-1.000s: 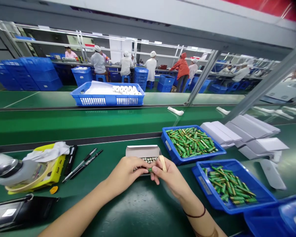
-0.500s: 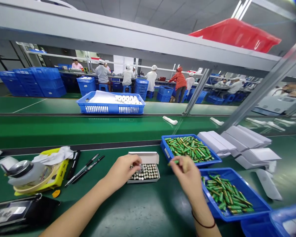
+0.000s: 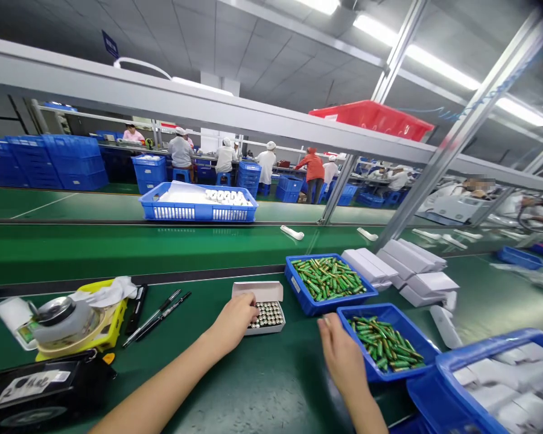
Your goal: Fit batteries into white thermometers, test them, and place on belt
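Observation:
My left hand (image 3: 234, 318) rests at the left side of a small white cardboard box (image 3: 257, 292) with its lid up. Its fingers are curled down among batteries (image 3: 269, 314) that stand in rows with silver ends upward; what they pinch is hidden. My right hand (image 3: 344, 357) is above the green table, beside the left edge of the nearer blue tray (image 3: 415, 330). Its fingers are drawn together, and I cannot make out anything in them. Loose green batteries (image 3: 389, 343) with gold ends lie in that tray. A second blue tray (image 3: 305, 303) behind it holds more of them.
White boxes (image 3: 416, 265) are stacked behind the trays, and a blue crate (image 3: 438, 389) of white pieces stands at right. Pens (image 3: 163, 316), a yellow basket (image 3: 117, 316) and a black case (image 3: 49, 389) lie left. White handles ride the green belt (image 3: 95, 250); people work beyond.
The view has tilted up and turned right. My right hand has come away from the rear tray, lower and nearer the front one; the green battery in its fingers no longer shows. My left hand stays at the box.

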